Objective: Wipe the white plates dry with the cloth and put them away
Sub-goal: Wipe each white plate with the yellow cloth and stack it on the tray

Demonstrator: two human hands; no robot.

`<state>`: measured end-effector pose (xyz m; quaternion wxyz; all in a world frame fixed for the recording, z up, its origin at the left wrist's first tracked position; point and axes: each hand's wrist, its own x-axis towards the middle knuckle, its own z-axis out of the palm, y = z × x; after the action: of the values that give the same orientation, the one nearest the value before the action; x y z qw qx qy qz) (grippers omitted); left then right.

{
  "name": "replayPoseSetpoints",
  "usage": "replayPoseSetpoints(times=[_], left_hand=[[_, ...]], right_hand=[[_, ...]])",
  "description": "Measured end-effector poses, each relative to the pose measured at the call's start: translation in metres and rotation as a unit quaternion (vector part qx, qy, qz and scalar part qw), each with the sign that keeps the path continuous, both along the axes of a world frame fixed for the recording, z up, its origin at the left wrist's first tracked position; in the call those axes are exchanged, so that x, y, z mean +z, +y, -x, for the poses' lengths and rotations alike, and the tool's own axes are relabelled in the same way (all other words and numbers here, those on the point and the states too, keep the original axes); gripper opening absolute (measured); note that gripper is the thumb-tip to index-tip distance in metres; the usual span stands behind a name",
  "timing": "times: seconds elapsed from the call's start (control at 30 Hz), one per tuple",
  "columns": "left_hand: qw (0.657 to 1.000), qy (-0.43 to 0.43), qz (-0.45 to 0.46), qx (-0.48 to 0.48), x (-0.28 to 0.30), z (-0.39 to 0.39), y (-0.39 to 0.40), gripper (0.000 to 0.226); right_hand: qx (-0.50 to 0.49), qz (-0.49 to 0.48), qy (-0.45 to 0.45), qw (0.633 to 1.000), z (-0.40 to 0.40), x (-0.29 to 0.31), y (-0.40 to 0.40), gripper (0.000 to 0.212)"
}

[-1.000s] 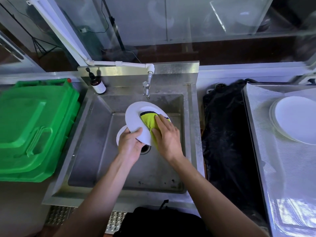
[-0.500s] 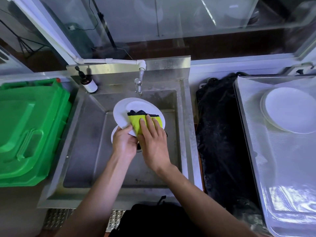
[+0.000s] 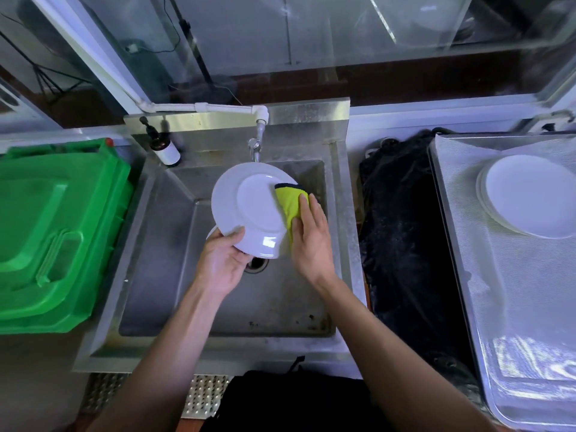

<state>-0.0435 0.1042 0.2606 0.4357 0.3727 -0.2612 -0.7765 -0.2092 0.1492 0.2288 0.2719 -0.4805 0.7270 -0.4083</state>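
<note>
the white plate (image 3: 249, 207) is gripped at its near rim by the left hand (image 3: 221, 263), tilted over the sink (image 3: 156, 244) so that the cloth (image 3: 290, 204), pressed under the flat fingers of the right hand (image 3: 311, 241), can be wiped across it.

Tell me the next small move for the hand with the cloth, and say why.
Probably sweep the cloth leftward across the plate. The right hand presses the cloth against the plate's right edge only, leaving most of the face bare, while the left hand grips the near rim over the sink. Whether that bare part is wet I cannot tell.
</note>
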Motion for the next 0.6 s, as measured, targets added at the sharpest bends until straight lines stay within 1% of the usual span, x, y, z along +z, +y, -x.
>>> replayPoseSetpoints(times=[0.1, 0.27, 0.47, 0.6], left_hand=[[1.000, -0.019, -0.010, -0.019, 0.000, -0.006, 0.002, 0.034], [0.994, -0.063, 0.006, -0.089, -0.001, -0.016, 0.007, 0.036], [0.989, -0.083, -0.002, -0.124, -0.004, -0.024, 0.011, 0.037], [0.985, -0.100, -0.003, -0.143, -0.004, -0.028, 0.011, 0.039]], right_hand=[[-0.012, -0.004, -0.028, 1.000, 0.008, 0.000, -0.003, 0.052], [-0.014, -0.007, -0.061, 0.998, 0.024, 0.003, -0.009, 0.049], [-0.021, -0.015, -0.057, 0.998, 0.030, 0.014, -0.013, 0.049], [-0.006, 0.018, -0.044, 0.999, 0.030, 0.027, -0.013, 0.045]])
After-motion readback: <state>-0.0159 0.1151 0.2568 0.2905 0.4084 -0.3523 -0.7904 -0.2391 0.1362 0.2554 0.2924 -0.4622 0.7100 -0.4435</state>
